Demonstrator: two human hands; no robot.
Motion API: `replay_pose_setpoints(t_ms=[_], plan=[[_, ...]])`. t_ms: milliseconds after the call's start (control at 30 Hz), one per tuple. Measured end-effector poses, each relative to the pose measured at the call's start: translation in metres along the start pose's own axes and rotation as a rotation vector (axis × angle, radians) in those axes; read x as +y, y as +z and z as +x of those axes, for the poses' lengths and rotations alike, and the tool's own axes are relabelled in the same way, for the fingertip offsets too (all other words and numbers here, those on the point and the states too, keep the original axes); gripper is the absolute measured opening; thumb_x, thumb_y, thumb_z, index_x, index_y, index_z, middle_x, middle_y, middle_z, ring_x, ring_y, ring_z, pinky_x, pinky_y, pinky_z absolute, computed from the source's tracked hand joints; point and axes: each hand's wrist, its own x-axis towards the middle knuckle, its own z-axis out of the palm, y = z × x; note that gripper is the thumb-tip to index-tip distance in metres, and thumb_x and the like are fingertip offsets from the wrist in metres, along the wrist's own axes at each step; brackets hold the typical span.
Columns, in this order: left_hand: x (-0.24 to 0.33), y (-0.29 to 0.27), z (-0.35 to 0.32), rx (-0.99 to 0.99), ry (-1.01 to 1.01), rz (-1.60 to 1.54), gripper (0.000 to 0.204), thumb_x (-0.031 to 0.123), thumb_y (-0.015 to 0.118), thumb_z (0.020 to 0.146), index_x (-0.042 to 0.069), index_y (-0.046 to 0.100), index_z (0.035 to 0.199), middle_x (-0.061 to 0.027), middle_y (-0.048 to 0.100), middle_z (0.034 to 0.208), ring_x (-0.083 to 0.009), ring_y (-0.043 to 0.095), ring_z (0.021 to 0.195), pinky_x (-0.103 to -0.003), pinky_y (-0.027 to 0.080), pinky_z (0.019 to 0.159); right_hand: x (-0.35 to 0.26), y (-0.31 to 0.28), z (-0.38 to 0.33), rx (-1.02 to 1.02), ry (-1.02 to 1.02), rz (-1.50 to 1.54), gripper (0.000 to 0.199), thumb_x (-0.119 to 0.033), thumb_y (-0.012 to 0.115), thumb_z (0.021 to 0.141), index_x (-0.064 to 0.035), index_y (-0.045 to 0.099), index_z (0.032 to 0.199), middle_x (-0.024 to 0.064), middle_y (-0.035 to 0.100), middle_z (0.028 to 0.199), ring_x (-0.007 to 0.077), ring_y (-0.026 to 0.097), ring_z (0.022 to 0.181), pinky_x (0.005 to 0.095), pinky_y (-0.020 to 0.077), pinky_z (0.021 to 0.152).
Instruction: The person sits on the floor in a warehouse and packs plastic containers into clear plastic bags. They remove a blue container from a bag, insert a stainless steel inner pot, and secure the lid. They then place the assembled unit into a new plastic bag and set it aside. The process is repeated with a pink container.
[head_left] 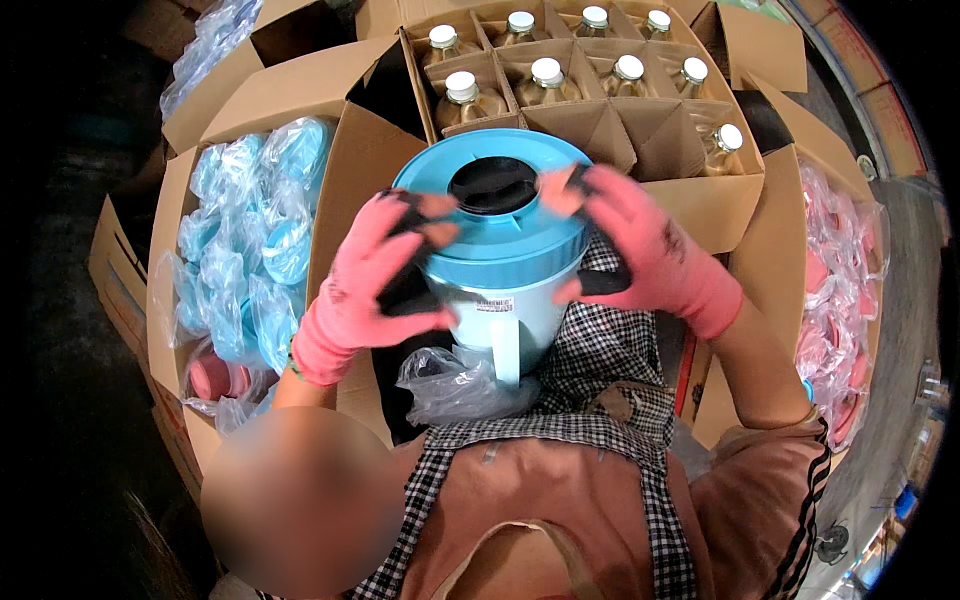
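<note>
A light-blue pitcher [475, 315] with a darker blue lid [430, 185] stands upright in front of me, its handle facing my body. In the lid's middle is a round black part [493, 185]. My left hand [370, 260], in a pink glove with bare fingertips, is open at the lid's left side, fingers and thumb spread. At the right rim my right hand [650, 245], gloved alike, is open too, fingers over the lid and thumb by the pitcher's side. Motion blurs the fingertips, so I cannot tell whether they touch. Clear plastic wrap [455, 385] bunches round the pitcher's base.
Behind the pitcher, a divided carton [690, 205] holds several white-capped glass bottles [548, 85]. A box [335, 210] of bagged blue pieces [240, 250] stands at left, with one bagged pink piece [215, 375]. Bagged pink pieces [835, 290] fill a box at right.
</note>
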Motion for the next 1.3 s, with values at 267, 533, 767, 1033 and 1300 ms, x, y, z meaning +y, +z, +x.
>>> replay_pose_setpoints(t_ms=[267, 533, 767, 1033, 1300], plan=[[-0.022, 0.039, -0.011, 0.328, -0.742, -0.494, 0.046, 0.034, 0.036, 0.092, -0.002, 0.042, 0.12, -0.0141, 0.049, 0.119, -0.0209, 0.044, 0.111, -0.031, 0.031, 0.095, 0.043, 0.017, -0.013, -0.034, 0.103, 0.104, 0.09, -0.042, 0.076, 0.056, 0.003, 0.037, 0.122, 0.022, 0.04, 0.124, 0.0369, 0.042, 0.113, 0.0392, 0.0378, 0.094], [-0.025, 0.033, -0.003, 0.285, -0.987, -0.833, 0.051, 0.035, 0.04, 0.09, -0.002, 0.038, 0.125, -0.0133, 0.051, 0.115, -0.0188, 0.05, 0.1, -0.028, 0.038, 0.086, 0.039, 0.027, -0.028, 0.044, 0.219, 0.093, 0.07, -0.041, 0.069, 0.069, 0.0017, 0.041, 0.117, 0.0183, 0.049, 0.112, 0.03, 0.052, 0.101, 0.0365, 0.0401, 0.091], [0.005, 0.026, 0.027, 0.444, -1.137, -0.728, 0.057, 0.042, 0.04, 0.09, -0.003, 0.037, 0.125, -0.0137, 0.047, 0.119, -0.02, 0.051, 0.102, -0.028, 0.041, 0.085, 0.07, 0.027, 0.004, -0.134, 0.982, 0.992, 0.047, -0.052, 0.045, 0.084, -0.0093, 0.054, 0.101, -0.0008, 0.05, 0.067, 0.0077, 0.046, 0.057, 0.0219, 0.0401, 0.052], [-0.082, 0.019, 0.024, -0.142, -0.965, -1.081, 0.026, 0.023, 0.056, 0.085, -0.001, 0.059, 0.097, -0.0021, 0.059, 0.086, -0.0079, 0.055, 0.077, -0.021, 0.045, 0.07, 0.049, 0.04, 0.006, 0.012, 0.982, 1.182, 0.041, -0.047, 0.046, 0.085, -0.0112, 0.056, 0.102, -0.0001, 0.052, 0.075, 0.0092, 0.046, 0.065, 0.0242, 0.0395, 0.057], [-0.057, 0.014, 0.022, 0.34, -0.903, -0.589, 0.04, 0.032, 0.049, 0.087, -0.001, 0.053, 0.109, -0.0085, 0.057, 0.1, -0.0138, 0.052, 0.094, -0.027, 0.041, 0.083, 0.055, 0.03, 0.002, 0.089, 0.742, 0.467, 0.056, -0.048, 0.057, 0.077, -0.0038, 0.05, 0.112, 0.0158, 0.053, 0.109, 0.0302, 0.05, 0.101, 0.0395, 0.0423, 0.083]])
